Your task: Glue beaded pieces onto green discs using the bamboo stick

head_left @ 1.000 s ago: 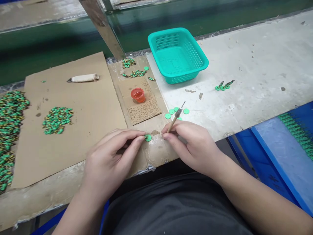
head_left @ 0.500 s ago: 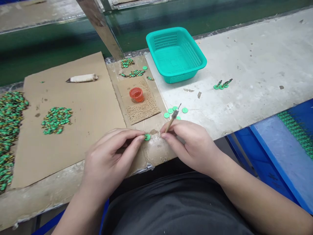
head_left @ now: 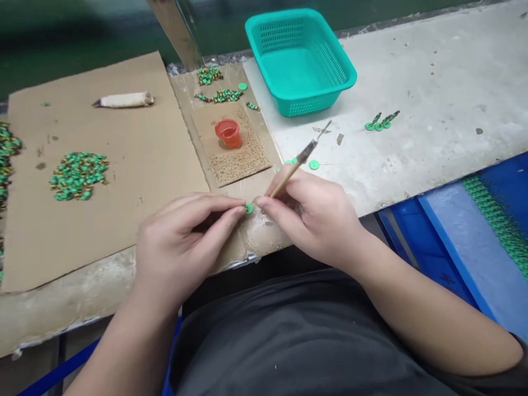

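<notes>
My left hand (head_left: 185,236) is closed in a pinch at the table's front edge. Between its thumb and forefinger sits a small green disc (head_left: 249,209), partly covered by the fingertips. Just to the right, my right hand (head_left: 317,220) is closed round a thin wooden-handled tool (head_left: 291,175) with a dark collar and a fine tip pointing up and away. The fingertips of both hands are close together, near the disc. Several loose green discs (head_left: 314,165) lie beyond my right hand, partly hidden by it. An orange-red cup (head_left: 228,133) stands on a speckled cardboard piece (head_left: 243,165).
A teal basket (head_left: 352,77) stands at the back. On the right lie three green discs with dark stems (head_left: 381,125). Small green-and-gold pieces (head_left: 78,176) are heaped on cardboard (head_left: 140,154), near a wrapped, pointed cone (head_left: 126,100). Rows of green pieces (head_left: 495,220) lie lower right.
My right hand has come nearer to the disc in my left, and its tool leans further right. The view has tipped downward, so the table sits higher in the picture.
</notes>
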